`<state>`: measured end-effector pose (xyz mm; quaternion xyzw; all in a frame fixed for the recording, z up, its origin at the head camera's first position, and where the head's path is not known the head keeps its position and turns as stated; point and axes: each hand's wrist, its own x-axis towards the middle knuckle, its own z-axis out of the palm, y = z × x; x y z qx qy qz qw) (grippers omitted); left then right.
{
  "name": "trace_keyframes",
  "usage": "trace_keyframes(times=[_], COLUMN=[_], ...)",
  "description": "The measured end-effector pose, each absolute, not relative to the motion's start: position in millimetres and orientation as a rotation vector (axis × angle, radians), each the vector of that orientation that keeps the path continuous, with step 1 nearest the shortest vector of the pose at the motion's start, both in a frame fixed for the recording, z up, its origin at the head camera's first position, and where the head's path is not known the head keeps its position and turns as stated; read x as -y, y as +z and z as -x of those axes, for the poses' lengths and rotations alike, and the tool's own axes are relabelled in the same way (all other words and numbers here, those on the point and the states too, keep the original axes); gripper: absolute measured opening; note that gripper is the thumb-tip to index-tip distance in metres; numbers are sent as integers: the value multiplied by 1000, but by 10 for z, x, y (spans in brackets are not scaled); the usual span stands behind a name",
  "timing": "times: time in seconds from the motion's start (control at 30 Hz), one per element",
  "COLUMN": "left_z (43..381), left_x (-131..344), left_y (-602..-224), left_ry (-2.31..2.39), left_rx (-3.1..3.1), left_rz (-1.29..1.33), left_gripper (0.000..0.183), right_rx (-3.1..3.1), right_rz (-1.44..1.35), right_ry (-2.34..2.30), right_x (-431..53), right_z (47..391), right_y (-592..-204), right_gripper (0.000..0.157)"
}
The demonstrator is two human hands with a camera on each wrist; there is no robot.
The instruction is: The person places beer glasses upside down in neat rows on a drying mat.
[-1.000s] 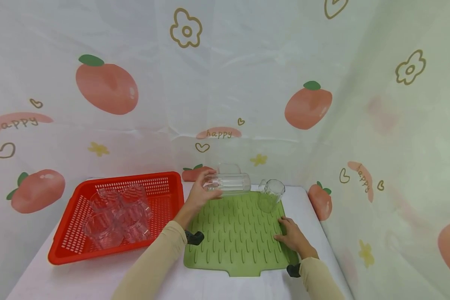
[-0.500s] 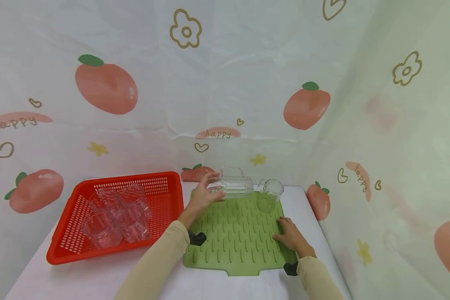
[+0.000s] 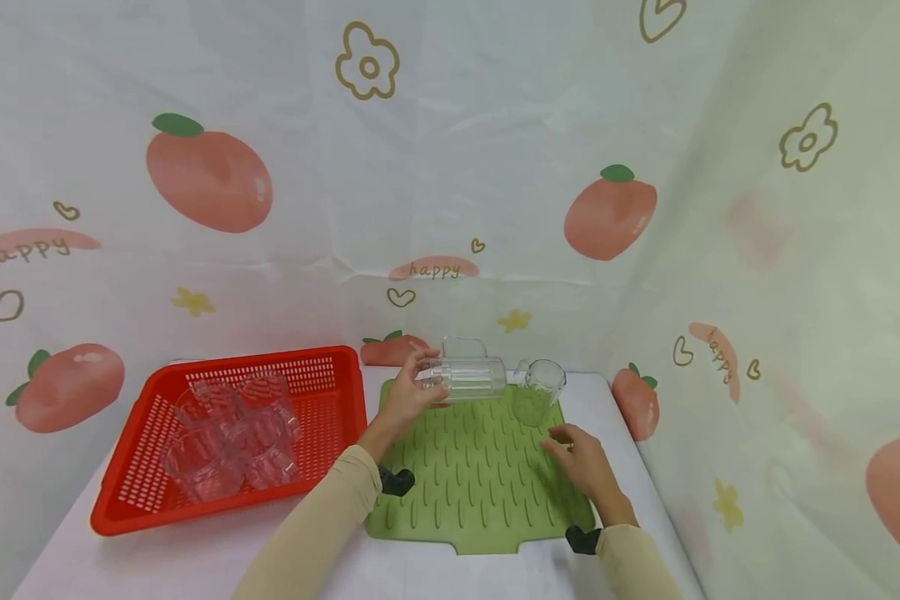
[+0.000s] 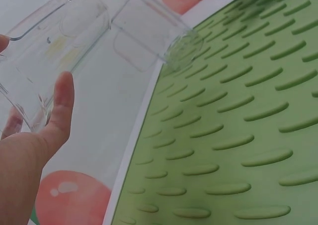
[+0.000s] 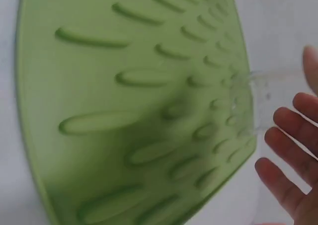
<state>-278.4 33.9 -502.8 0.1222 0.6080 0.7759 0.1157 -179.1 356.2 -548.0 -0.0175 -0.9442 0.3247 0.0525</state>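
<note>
My left hand (image 3: 412, 392) grips a clear glass mug (image 3: 468, 377) by its base end. The mug lies on its side above the back of the green drying mat (image 3: 472, 483), its handle pointing up. In the left wrist view, thumb and fingers wrap the mug (image 4: 64, 31). A second clear mug (image 3: 537, 400) stands upright on the mat's back right corner. My right hand (image 3: 583, 462) hovers over the mat's right side, just in front of that standing mug. Its fingers are relaxed and apart in the right wrist view, and they hold nothing.
A red perforated basket (image 3: 337, 433) on the left holds several clear glass mugs (image 3: 232, 433). The mat lies on a white-covered table (image 3: 330, 567). A patterned white curtain (image 3: 450, 167) rises behind and along the right side.
My left hand has carried the mug slightly right and lower over the mat. The right hand has lifted off the mat's right edge and shifted slightly toward the standing mug.
</note>
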Motion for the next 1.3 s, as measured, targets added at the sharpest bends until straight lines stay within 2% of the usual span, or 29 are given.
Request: trace_keyframes(times=[0.2, 0.63, 1.0, 1.3], left_z=[2764, 2707, 2721, 2694], left_x=[-348, -369, -335, -353], left_y=[-5034, -5101, -5131, -5105], left_ry=[2262, 2214, 2227, 2168], left_rx=[-1789, -1829, -1815, -1838], left_rz=[-368, -424, -447, -449], left_gripper=[69, 68, 65, 65], right_rx=[2739, 2686, 2669, 2692], right_rz=[-80, -196, -292, -266], right_ry=[1093, 1399, 1460, 1460], right_x=[-3378, -2969, -2732, -2668], right_z=[1857, 2046, 2173, 2188], right_y=[-5309, -5045, -4957, -5001], right_gripper=[42, 67, 71, 71])
